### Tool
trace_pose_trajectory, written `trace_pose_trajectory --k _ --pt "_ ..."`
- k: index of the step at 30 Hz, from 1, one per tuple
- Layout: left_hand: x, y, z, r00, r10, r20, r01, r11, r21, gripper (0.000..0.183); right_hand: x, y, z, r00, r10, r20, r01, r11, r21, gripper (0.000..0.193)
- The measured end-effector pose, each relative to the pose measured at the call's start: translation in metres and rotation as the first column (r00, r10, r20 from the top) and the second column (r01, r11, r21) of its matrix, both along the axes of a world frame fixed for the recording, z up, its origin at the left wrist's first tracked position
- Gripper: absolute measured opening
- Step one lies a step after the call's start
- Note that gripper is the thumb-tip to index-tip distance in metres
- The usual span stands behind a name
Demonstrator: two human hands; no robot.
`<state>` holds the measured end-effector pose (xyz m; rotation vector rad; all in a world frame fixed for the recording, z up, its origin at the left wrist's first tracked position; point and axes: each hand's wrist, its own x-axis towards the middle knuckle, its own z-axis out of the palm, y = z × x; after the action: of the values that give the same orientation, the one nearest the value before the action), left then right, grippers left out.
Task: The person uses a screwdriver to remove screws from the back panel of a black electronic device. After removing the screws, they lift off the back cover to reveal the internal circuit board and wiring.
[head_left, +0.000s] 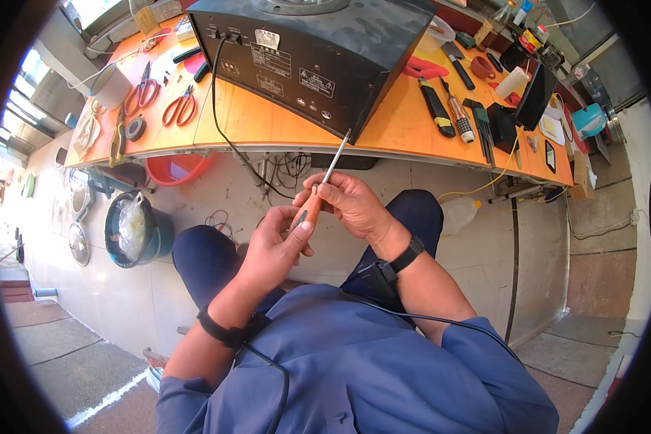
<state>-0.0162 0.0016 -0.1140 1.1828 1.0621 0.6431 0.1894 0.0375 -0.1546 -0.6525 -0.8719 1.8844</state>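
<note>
Screwdriver (336,157) in both hands, slanting up from the lap to the low corner of a big black box (289,76). I cannot tell if its tip touches the box. Its rod is thin, straight, shiny metal, and its handle is orange. The left hand (276,237) has its fingers curled closed around the handle, with the thumb pressed on it. The right hand (351,206) pinches it higher up, thumb and fingers nearly together.

The box has flat sides and sharp edges, with white print on the side and a dusty-looking top with a round metal ring (300,4). It takes up the middle of the smooth orange table (257,137). A bendy black cord (218,119) comes from the box, crosses the table and hangs over its front edge.

On the left lie two scissors (179,108) with red loops, a round roll of black tape (135,129) and some pliers (116,145). On the right are a yellow and black cutter (435,107) and a small reddish cup (482,68). Under the table sits a round red tub (179,168). Near the left knee, a blue bucket (163,235) holds a crinkly clear bag (131,228).
</note>
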Motion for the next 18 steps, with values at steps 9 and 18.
trace_pose_trajectory --k 9,18 --pt "-0.003 0.003 0.007 0.974 0.038 0.224 0.018 0.97 -0.244 0.039 0.003 -0.006 0.003 1.0 -0.014 -0.015 0.013 1.0 -0.003 0.033" --pt "0.002 -0.004 0.012 0.937 0.151 -0.314 0.023 0.872 0.489 0.043 0.002 -0.002 0.001 0.991 0.02 -0.132 -0.022 1.0 -0.01 0.034"
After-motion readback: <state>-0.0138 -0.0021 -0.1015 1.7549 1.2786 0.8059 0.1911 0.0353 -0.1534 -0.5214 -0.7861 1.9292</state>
